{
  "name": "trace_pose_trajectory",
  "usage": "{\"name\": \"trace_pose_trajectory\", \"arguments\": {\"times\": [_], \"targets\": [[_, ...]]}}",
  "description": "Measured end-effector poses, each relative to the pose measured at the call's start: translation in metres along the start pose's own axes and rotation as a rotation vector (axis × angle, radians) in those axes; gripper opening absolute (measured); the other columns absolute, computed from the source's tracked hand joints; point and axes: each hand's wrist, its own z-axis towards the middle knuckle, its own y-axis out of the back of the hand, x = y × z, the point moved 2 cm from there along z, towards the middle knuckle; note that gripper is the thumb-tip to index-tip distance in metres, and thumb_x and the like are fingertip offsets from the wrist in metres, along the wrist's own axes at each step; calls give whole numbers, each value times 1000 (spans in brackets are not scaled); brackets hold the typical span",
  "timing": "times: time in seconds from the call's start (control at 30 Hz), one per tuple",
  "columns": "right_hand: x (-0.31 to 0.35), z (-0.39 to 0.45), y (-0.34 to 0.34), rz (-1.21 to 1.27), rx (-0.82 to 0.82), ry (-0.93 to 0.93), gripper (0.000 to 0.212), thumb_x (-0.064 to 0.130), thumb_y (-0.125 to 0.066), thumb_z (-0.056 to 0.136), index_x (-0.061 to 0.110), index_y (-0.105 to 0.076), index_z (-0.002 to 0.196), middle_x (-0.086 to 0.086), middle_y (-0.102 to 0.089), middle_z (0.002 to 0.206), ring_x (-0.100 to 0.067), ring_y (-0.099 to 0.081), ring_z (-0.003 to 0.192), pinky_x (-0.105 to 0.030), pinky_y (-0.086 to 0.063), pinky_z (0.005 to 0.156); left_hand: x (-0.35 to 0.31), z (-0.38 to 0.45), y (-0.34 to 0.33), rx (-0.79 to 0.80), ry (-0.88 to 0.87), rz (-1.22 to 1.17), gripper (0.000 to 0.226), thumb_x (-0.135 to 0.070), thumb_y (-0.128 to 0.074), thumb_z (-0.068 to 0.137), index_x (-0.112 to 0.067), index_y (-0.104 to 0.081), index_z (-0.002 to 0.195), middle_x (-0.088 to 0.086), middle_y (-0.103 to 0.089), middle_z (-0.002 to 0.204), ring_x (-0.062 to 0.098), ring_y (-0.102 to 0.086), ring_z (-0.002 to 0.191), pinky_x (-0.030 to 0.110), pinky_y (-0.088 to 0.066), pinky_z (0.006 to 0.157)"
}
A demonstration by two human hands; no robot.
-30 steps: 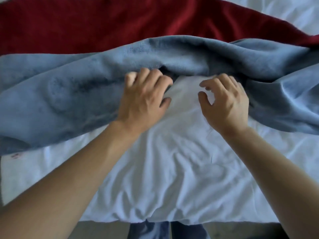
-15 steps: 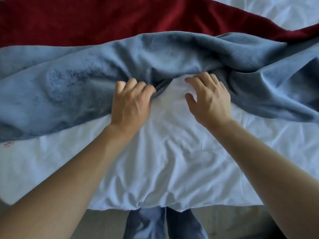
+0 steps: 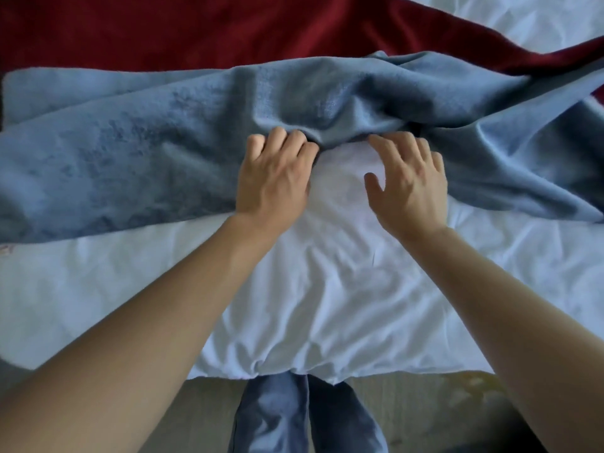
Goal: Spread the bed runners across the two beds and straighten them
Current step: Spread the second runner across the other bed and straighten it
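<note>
A blue plush bed runner [image 3: 130,158] lies crumpled across the white bed sheet [image 3: 327,289], bunched into folds at the middle and right. Beyond it a dark red runner [image 3: 196,31] stretches across the bed. My left hand [image 3: 273,184] grips the blue runner's near edge, its fingers curled into the fold. My right hand [image 3: 410,188] lies flat on the sheet a little to the right. Its fingers are spread, with the tips touching the runner's edge and the thumb held apart.
The bed's near edge [image 3: 294,374] runs below my forearms. Under it are my legs in blue jeans [image 3: 271,416] and a grey floor [image 3: 202,410]. More wrinkled white sheet [image 3: 539,24] shows at the far right behind the red runner.
My right hand's fingers have gone from curled to flatter and spread. My left hand keeps its grip on the blue runner's edge, and the fold between my hands has bunched further.
</note>
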Motion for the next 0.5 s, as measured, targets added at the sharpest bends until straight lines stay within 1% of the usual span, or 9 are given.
{"name": "trace_pose_trajectory", "arguments": {"times": [0.07, 0.13, 0.17, 0.23, 0.4, 0.5], "targets": [[-18, 6, 1, -40, 19, -51, 52, 26, -67, 83, 16, -54, 132, -7, -57, 125, -32, -53, 109, -45, -42, 86, 4, 12, -6, 23, 11, 23, 36, -18, -53, 84, -19, -55, 120, -2, -59, 115, 26, -52, 106, 40, -33, 84], [-30, 13, -3, -75, 72, -101, 59, 30, -66, 83, 16, -48, 138, -8, -55, 131, -33, -51, 116, -48, -41, 92, 8, 24, -11, 40, 6, 17, 49, -21, -53, 86, -18, -47, 134, -2, -56, 128, 26, -50, 115, 41, -34, 89], [-35, 17, -6, -84, 97, -118, 63, 33, -65, 83, 16, -45, 140, -9, -55, 132, -34, -50, 117, -49, -41, 95, 10, 31, -15, 54, 0, 20, 53, -23, -53, 87, -17, -43, 139, -2, -54, 133, 26, -49, 118, 41, -34, 90], [-42, 27, -11, -78, 127, -144, 66, 38, -62, 83, 16, -43, 142, -10, -56, 131, -35, -51, 117, -50, -41, 97, 13, 43, -20, 84, -14, 28, 55, -25, -54, 89, -16, -41, 141, -2, -53, 136, 26, -47, 119, 41, -33, 92], [-55, 45, -23, -65, 181, -181, 63, 42, -56, 84, 15, -45, 140, -13, -59, 128, -36, -51, 116, -49, -41, 97, 19, 65, -35, 94, -50, 28, 49, -21, -51, 90, -17, -46, 138, -4, -59, 131, 25, -49, 115, 41, -32, 91], [-55, 45, -23, -23, 130, -185, 56, 37, -58, 85, 14, -49, 135, -13, -61, 124, -36, -54, 113, -48, -43, 94, 20, 66, -37, 66, -25, -17, 38, -20, -52, 90, -18, -50, 128, -3, -66, 116, 25, -52, 108, 39, -29, 88]]}}
